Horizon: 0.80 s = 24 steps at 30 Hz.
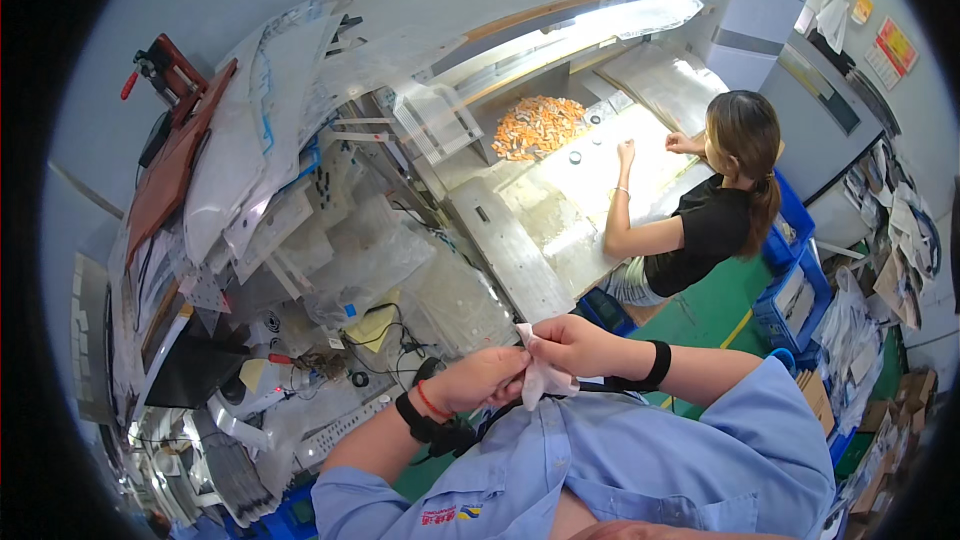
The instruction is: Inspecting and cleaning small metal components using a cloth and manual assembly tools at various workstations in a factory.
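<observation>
In front of my chest, a crumpled piece of white cloth [543, 383] hangs between both hands, thin and soft; its exact kind I cannot make out. My left hand [482, 378] is closed, its fingertips pinching the cloth's left side. From the right, my right hand [580, 346] grips the cloth near its top between thumb and fingers. A small end of it sticks up above the fingers. Black bands circle both wrists, and a red cord is on the left one.
To the right, a co-worker [700, 210] in black sits at a lit worktable [545, 210] with a heap of orange-and-white small parts [540, 127]. Cables, plastic bags and a monitor [190, 365] crowd the left bench. Blue crates [790, 305] stand on the green floor.
</observation>
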### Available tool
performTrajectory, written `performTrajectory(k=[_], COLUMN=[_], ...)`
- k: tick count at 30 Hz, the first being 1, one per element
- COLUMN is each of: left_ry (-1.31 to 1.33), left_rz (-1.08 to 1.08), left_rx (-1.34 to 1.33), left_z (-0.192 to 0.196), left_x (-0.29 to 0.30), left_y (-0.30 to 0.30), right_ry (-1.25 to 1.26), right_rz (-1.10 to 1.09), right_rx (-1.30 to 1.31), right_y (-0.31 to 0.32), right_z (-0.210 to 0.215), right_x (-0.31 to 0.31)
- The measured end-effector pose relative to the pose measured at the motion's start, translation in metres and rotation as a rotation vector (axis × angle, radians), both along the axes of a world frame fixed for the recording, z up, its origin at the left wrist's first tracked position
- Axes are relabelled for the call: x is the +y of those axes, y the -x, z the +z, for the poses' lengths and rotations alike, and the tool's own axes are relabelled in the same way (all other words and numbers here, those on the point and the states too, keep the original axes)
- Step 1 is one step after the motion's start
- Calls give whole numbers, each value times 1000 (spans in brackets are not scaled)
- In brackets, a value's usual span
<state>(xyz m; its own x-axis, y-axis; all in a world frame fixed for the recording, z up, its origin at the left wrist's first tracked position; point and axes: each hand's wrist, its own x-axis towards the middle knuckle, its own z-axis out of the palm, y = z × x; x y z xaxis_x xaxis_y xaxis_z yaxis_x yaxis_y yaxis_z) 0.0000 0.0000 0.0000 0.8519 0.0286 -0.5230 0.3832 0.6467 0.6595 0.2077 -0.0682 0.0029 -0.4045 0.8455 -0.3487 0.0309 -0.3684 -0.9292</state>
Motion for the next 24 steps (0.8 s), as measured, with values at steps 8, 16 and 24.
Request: performTrajectory(k=[8, 16, 24], left_ry=[-507, -1127, -1376], left_rz=[171, 147, 68], left_rx=[-18, 45, 233], left_z=[6, -7, -5], left_x=[-24, -35, -36], left_y=[-4, -11, -18], right_ry=[-129, 111, 221], right_rz=[-85, -179, -253], right_rx=[-44, 88, 163], right_y=[11, 17, 17], right_z=[-1, -21, -16], right_x=[-11, -15, -13])
